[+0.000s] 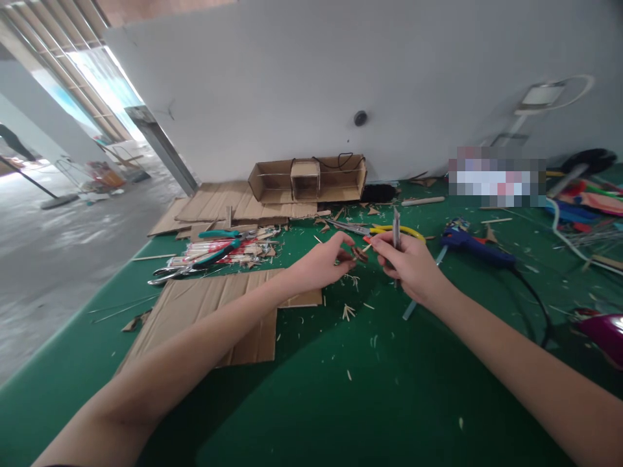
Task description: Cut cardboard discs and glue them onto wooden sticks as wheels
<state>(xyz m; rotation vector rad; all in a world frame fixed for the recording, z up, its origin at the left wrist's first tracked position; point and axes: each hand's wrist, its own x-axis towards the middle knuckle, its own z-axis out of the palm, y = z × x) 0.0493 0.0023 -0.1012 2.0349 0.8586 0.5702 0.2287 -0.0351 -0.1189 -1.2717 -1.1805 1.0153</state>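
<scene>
My left hand [325, 263] is closed, its thumb and fingers pinching a small brown piece [360, 255] that looks like cardboard. My right hand [409, 263] is wrapped round a craft knife [396, 227], which points upward. A short thin wooden stick [367, 248] runs from its fingertips to the brown piece. Just behind both hands lie scissors [399, 231] with yellow handles. On the green tabletop [350, 415] below, a small bunch of wood slivers [348, 312] and scattered shavings show.
Flat cardboard [243, 324] lies beneath my left forearm. Pliers [219, 253] with teal handles rest on bundled sticks [253, 251]. A cardboard box structure [306, 181] stands against the white wall [292, 84]. At right are a blue glue gun [477, 248] and a purple object [606, 334].
</scene>
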